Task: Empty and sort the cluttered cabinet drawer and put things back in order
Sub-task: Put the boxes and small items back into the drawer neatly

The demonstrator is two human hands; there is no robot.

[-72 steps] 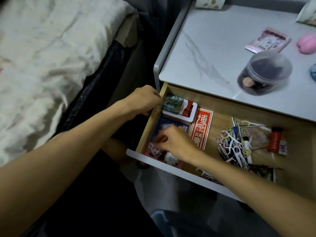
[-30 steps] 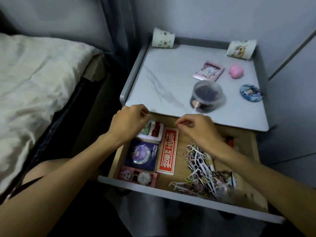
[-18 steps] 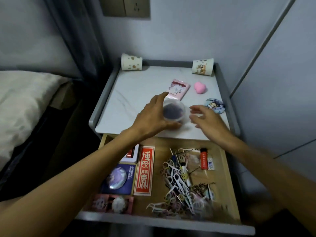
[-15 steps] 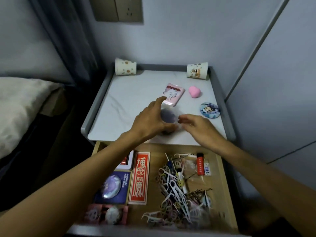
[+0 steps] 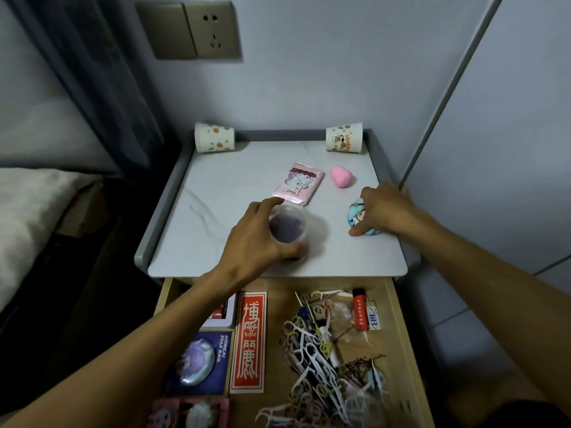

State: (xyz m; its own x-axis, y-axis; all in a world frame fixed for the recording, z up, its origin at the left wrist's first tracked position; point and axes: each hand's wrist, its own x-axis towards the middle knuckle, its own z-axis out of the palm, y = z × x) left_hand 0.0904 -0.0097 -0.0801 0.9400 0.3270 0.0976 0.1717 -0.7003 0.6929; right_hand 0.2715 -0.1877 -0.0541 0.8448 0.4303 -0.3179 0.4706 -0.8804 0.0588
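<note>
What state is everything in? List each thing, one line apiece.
Drawer: pulled open, cluttered.
Clear jar: upright on the cabinet top, lid on, gripped by the left hand.
Round badge: flat on the top, pinched by the right hand.
Left paper cup: on its side.
Right paper cup: on its side.
Floss picks: loose heap in drawer.
Lighter: lying flat in drawer.

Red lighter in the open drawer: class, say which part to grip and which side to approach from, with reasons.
Come straight down from above and pinch the red lighter across its long sides at mid-body. It lies flat in the drawer, black cap toward the back, so its underside is unreachable. A white packet lies close on its right; ease that fingertip in.
</note>
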